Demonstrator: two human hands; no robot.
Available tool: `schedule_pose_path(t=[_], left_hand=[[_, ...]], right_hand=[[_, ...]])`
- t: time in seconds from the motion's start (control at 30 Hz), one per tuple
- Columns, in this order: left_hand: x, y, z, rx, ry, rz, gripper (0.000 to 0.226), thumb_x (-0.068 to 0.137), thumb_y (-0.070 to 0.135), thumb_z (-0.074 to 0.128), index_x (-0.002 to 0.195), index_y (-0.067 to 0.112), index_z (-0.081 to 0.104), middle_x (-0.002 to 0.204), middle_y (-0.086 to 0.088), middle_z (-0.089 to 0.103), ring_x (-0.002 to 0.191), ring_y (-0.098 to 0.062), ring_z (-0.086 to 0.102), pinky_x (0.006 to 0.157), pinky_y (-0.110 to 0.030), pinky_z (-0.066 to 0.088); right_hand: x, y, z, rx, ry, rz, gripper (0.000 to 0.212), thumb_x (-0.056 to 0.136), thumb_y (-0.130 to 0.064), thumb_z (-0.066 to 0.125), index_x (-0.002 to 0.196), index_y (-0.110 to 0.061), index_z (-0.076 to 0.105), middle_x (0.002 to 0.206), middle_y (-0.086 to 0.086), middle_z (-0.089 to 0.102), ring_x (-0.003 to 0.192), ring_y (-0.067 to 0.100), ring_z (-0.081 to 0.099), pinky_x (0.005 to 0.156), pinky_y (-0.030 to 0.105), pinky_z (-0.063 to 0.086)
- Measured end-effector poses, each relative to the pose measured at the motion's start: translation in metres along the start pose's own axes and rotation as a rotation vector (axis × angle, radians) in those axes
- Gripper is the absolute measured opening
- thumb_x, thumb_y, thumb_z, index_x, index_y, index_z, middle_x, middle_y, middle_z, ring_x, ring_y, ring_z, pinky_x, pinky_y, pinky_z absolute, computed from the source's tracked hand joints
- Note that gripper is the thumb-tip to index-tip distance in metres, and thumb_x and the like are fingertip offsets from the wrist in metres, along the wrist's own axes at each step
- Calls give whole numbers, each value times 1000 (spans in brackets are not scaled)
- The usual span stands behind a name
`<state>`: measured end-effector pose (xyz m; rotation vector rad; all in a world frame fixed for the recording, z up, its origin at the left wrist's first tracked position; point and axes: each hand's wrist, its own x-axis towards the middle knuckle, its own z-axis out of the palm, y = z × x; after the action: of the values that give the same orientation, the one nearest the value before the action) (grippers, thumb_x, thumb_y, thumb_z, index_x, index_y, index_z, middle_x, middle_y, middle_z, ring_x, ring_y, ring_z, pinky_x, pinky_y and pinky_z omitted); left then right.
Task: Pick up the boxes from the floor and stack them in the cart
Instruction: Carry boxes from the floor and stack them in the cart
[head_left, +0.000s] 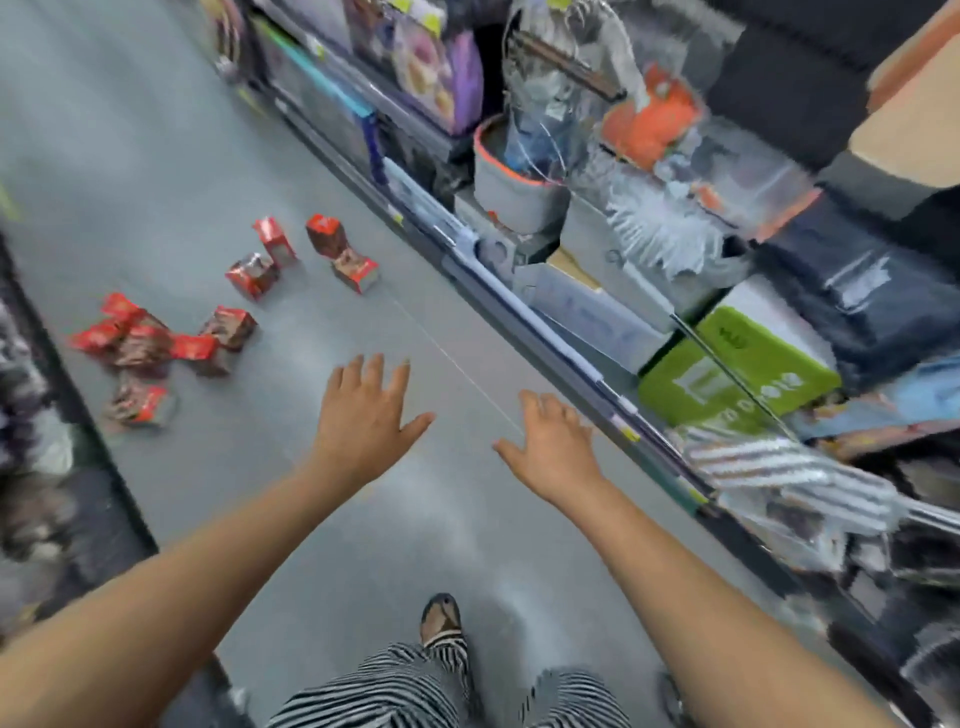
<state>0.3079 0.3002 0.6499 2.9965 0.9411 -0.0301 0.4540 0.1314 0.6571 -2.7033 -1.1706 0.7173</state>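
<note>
Store aisle, grey floor (156, 156). The view is smeared and the print on the boxes is unreadable.

Far left, on the floor: the near heap (148, 348) of red boxes, roughly half a dozen. They lie tumbled and mostly touching, and no two seem to share a long axis.

Rightward and farther up the aisle: the far group (306, 254), four red boxes. Two stand roughly on end and two lie on their sides. All sit near one another, well short of the shelf rail (519, 312).

Left hand (363, 421): palm down, fingers straight and spread, nothing in it, held out over bare floor.

Right hand (556, 452): palm down, fingers loosely bent, thumb out, also empty, near the shelf rail.

Key relation: every box lies ahead and to the left of both hands. The left hand is the nearer to each lot. The near heap is well apart off its left side, and the far group lies beyond its fingertips. Nothing of the task lies on the right hand's side.

Judgement: the reach goes forward-left, left hand leading, probably with a step and a stoop.

Right edge: shelving with a grey bucket (514, 187) and a green carton (737, 374). The cart is not in view.
</note>
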Motion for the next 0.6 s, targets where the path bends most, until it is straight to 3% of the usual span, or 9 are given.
schedule_pose_path(t=[0.1, 0.27, 0.6], left_hand=[[14, -39, 6, -28, 2, -102, 74, 84, 64, 50, 130, 6, 54, 125, -27, 57, 118, -47, 50, 95, -52, 41], [53, -90, 23, -86, -80, -271, 79, 86, 69, 39, 142, 12, 40, 139, -20, 47, 131, -43, 38, 105, -49, 33], [233, -182, 46, -116, -157, -417, 76, 87, 66, 41, 142, 13, 36, 140, -18, 47, 131, -40, 38, 105, -47, 32]], right_hand=[[37, -32, -5, -35, -39, -59, 70, 93, -51, 49, 148, -16, 22, 146, 15, 32, 131, 36, 32, 101, 46, 34], [116, -68, -12, -47, -96, -101, 69, 92, -53, 51, 145, -15, 27, 145, 14, 36, 132, 35, 33, 103, 46, 35], [344, -116, -49, -56, -221, -144, 68, 92, -50, 52, 143, -13, 29, 144, 17, 38, 131, 38, 34, 105, 48, 35]])
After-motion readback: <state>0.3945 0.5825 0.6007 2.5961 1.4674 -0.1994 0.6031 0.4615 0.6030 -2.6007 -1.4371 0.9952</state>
